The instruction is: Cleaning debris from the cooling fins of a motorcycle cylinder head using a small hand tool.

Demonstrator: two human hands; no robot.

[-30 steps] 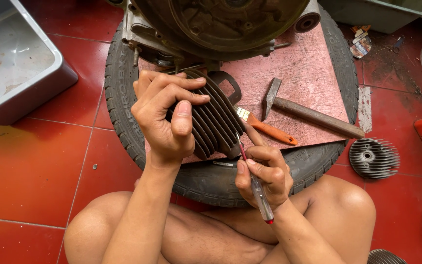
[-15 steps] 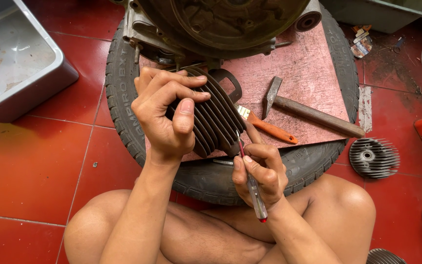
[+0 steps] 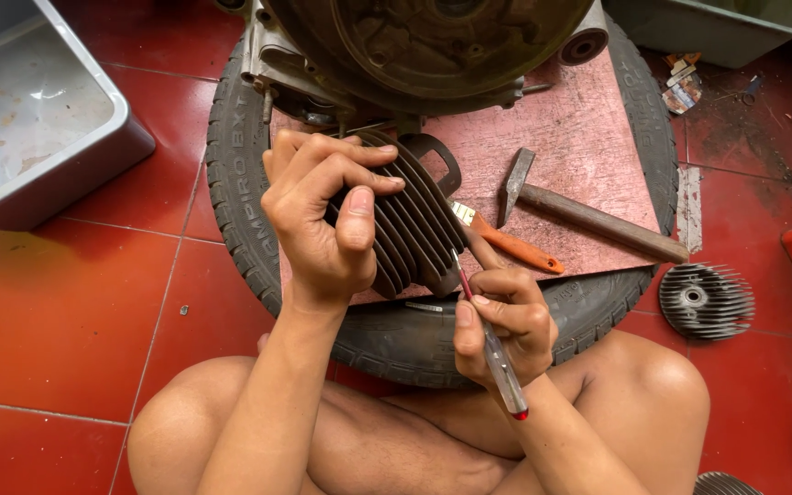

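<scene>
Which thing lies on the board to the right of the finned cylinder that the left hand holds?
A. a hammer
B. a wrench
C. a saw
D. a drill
A: a hammer with a wooden handle lies on the board, right of the finned cylinder gripped by the left hand; no wrench, saw or drill shows there.

Our left hand (image 3: 323, 220) is raised with its fingers (image 3: 359, 179) curled in a grip; our right hand (image 3: 501, 321) pinches low, wrist bent.
</scene>
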